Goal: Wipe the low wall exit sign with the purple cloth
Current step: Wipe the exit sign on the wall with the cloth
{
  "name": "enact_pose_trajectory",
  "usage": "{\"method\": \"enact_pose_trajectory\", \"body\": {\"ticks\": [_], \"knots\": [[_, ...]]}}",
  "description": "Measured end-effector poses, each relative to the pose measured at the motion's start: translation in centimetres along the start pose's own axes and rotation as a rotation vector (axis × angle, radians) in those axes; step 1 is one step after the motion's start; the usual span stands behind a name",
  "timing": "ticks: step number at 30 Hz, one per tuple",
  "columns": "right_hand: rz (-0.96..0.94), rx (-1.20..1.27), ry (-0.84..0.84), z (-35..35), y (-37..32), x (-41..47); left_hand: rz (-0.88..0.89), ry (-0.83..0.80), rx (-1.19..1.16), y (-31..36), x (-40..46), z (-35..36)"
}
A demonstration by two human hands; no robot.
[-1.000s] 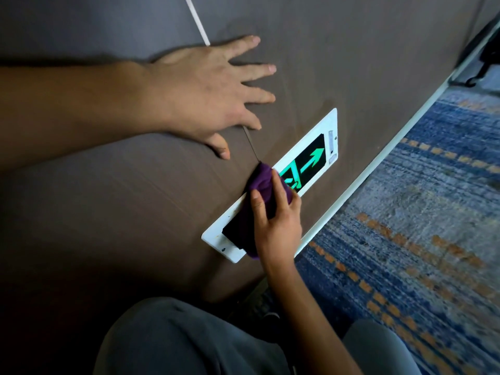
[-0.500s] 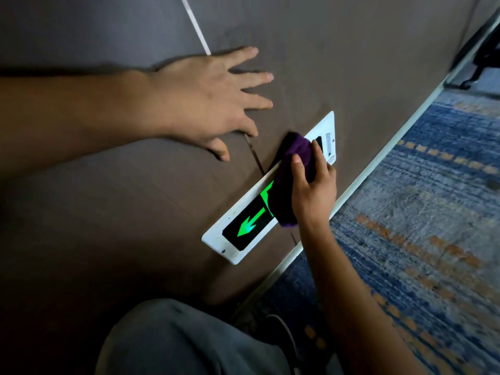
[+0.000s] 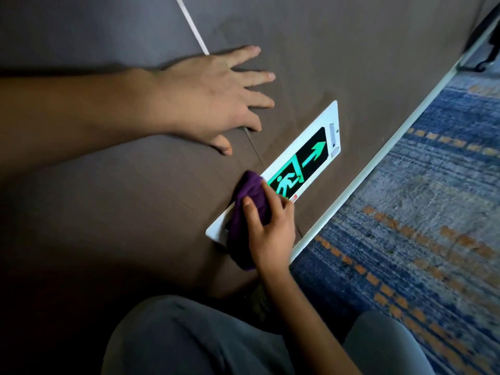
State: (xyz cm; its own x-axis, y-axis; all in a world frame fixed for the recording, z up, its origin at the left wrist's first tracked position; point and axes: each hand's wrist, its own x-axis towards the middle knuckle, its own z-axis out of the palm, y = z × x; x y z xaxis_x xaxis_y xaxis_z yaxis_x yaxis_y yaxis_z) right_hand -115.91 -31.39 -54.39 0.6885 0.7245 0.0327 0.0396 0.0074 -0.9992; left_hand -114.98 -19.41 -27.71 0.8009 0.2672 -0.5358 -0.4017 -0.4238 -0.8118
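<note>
Right hand [image 3: 270, 234] grips the purple cloth [image 3: 247, 212] against the exit sign's [image 3: 311, 155] left end. Left hand [image 3: 213, 101] rests flat, fingers relaxed, on the wall [image 3: 351, 50]. Firm full-length strokes would suit.

Two bare forearms, no sleeves, watch or rings visible. Left hand [image 3: 216, 98] and right hand [image 3: 273, 234] bare, nails short. Grey trousers [image 3: 189, 336] cover both knees, fabric plain, small seam.
</note>
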Motion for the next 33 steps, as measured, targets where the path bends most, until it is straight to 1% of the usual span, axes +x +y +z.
{"method": "enact_pose_trajectory", "body": {"ticks": [4,8,11,15,17,20,24,29,33], "knots": [[-0.028,-0.039,-0.044,1.1,0.2,-3.3,-0.020,0.019,-0.008,0.5,-0.8,-0.4],[-0.077,-0.006,-0.129,-0.1,1.2,-2.2,-0.050,0.010,0.005,1.3,-3.8,-0.7],[-0.054,0.046,-0.074,-2.0,1.7,0.5,-0.110,0.021,0.001,2.4,-6.0,-0.4],[-0.033,0.042,0.038,-4.4,1.4,4.3,-0.137,0.099,0.034,3.0,-6.6,-0.1],[-0.055,0.065,0.055,-4.4,1.0,5.3,-0.168,0.117,0.038,3.0,-6.5,0.2],[-0.068,0.074,0.033,-2.8,0.5,5.5,-0.178,0.122,0.087,3.1,-6.3,1.0],[-0.081,0.060,0.038,-0.5,0.6,1.6,-0.171,0.109,0.088,3.2,-6.0,1.4],[-0.095,-0.017,-0.065,2.0,1.4,-5.6,-0.181,0.106,0.053,3.2,-5.8,1.3],[-0.103,-0.043,-0.122,2.0,2.7,-6.9,-0.179,0.100,0.077,3.2,-5.8,1.2]]}}
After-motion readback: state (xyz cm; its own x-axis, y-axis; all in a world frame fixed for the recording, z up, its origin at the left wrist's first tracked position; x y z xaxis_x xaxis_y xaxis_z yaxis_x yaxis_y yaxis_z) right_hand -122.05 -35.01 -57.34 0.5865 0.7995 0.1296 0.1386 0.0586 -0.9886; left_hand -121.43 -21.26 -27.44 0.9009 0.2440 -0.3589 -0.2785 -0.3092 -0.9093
